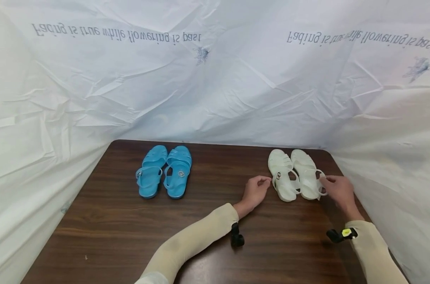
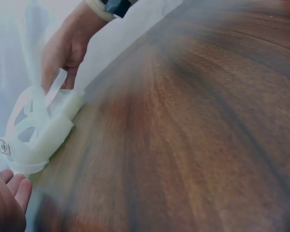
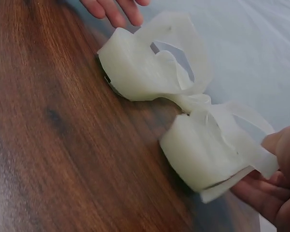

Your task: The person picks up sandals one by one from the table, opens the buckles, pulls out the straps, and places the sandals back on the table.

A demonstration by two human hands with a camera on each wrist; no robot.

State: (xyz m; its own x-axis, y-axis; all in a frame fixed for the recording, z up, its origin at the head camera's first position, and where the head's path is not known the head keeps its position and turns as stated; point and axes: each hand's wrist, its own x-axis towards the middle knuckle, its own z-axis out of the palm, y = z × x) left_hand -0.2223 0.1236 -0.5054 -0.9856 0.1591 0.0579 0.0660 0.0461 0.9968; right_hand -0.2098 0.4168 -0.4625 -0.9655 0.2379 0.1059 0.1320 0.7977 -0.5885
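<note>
A pair of white jelly sandals (image 1: 294, 173) lies side by side at the table's far right, toes pointing away from me. My right hand (image 1: 324, 182) pinches the heel strap of the right sandal (image 3: 208, 154) between thumb and fingers. The left hand (image 1: 265, 182) hovers beside the heel of the left sandal (image 3: 140, 67) with relaxed fingers and holds nothing. Whether it touches the sandal I cannot tell. In the left wrist view, my left fingers (image 2: 9, 191) sit just below that sandal (image 2: 36, 133).
A pair of blue sandals (image 1: 164, 170) lies at the far left of the dark wooden table (image 1: 129, 236). White plastic sheeting (image 1: 215, 79) walls in the table at the back and on both sides.
</note>
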